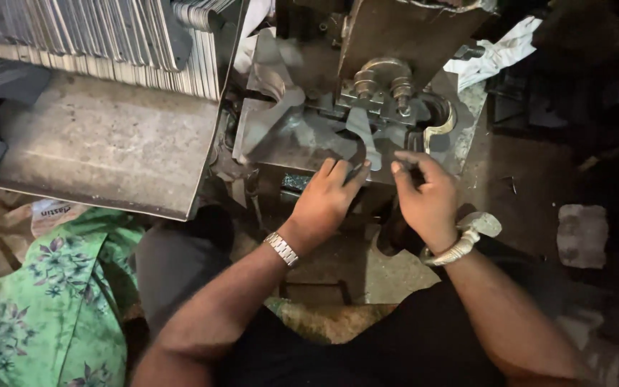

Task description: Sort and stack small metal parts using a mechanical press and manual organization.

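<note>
Head view: we look down on our two hands working at the front edge of a grimy metal press, our landmark here. Our left hand, a metal watch at its wrist, lies just below the press bed with its fingers curled onto a flat, curved steel blank, fingertips pressing its lower edge. Our right hand, a silver bangle on its wrist, sits just beside the left, fingers bent narrowly and pinching at the same blank; whether it truly grips it we cannot tell. Above the blank, two bolts and a rounded clamp sit on the press. Left of the press, a sloping metal tray carries a row of stacked cut plates. Below the tray lies green flowered cloth. Right of the press, a grey stone block rests on the dark floor.
</note>
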